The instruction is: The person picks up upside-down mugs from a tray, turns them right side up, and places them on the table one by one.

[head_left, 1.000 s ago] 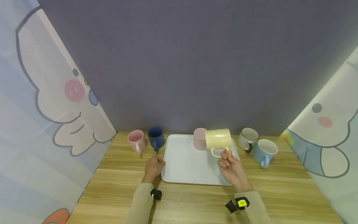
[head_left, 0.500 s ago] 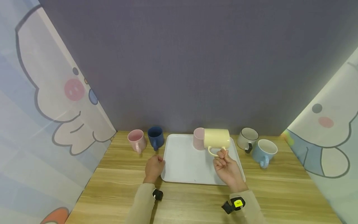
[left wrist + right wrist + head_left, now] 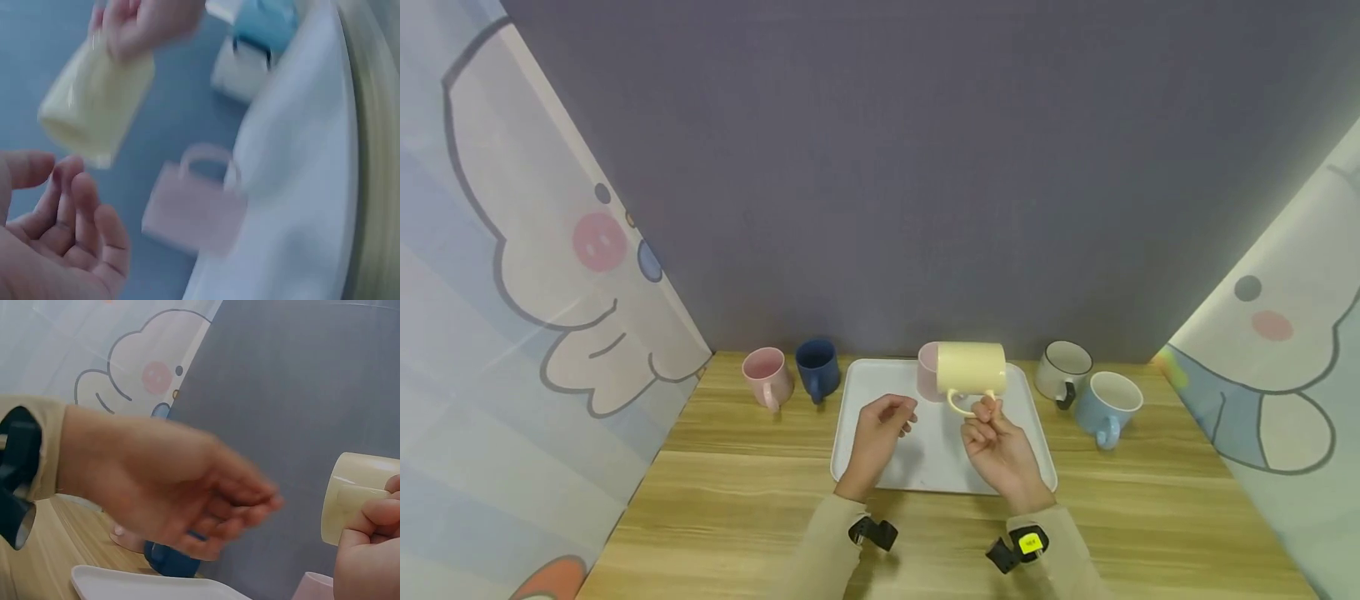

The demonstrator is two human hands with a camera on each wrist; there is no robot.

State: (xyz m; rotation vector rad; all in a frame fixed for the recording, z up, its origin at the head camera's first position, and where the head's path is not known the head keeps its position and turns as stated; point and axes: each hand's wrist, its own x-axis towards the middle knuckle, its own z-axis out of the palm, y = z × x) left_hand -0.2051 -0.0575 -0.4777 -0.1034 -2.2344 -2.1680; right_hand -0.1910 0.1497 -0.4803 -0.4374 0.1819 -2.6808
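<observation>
My right hand grips the handle of a pale yellow mug, held sideways above a white tray. Behind it on the tray stands a pale pink mug, partly covered by the yellow one. My left hand is raised over the tray's left half, its fingers loosely bent and holding nothing. In the left wrist view, which is blurred, those fingers lie near one end of the yellow mug without gripping it. The right wrist view shows a gap between the left hand and the yellow mug.
Left of the tray stand a pink mug and a dark blue mug. To its right are a white mug with a black handle and a light blue mug. A grey panel rises behind the wooden table.
My left hand has left the tray's left edge and moved right over the tray. The right hand has shifted slightly left with the yellow mug.
</observation>
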